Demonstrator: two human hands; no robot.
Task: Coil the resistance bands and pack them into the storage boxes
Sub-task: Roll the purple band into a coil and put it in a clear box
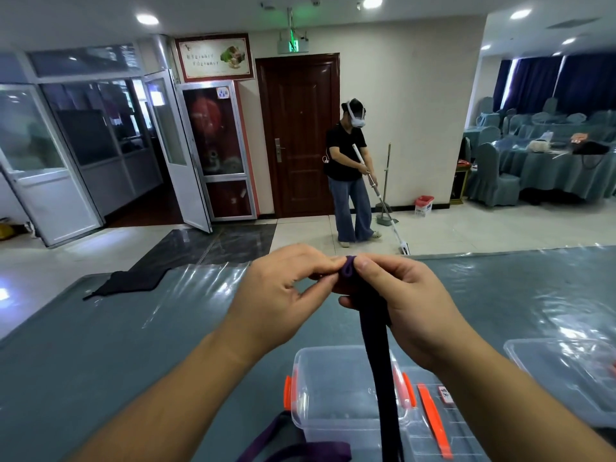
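Note:
A dark purple resistance band (375, 331) hangs from my raised hands down past the bottom of the view. Its top end is rolled into a small tight curl between my fingertips. My left hand (283, 295) pinches that curl from the left, and my right hand (406, 295) pinches it from the right with the band running down under the palm. Below them, a clear storage box (320, 388) with orange latches stands open on the table. A second purple band (293, 451) lies by the box's near left corner.
A clear lid (566, 371) lies at the right, with an orange strip (433, 425) and a small phone-like item (445, 394) beside the box. A black cloth (130, 278) lies at the table's far left edge. A person with a mop (350, 175) stands beyond the table.

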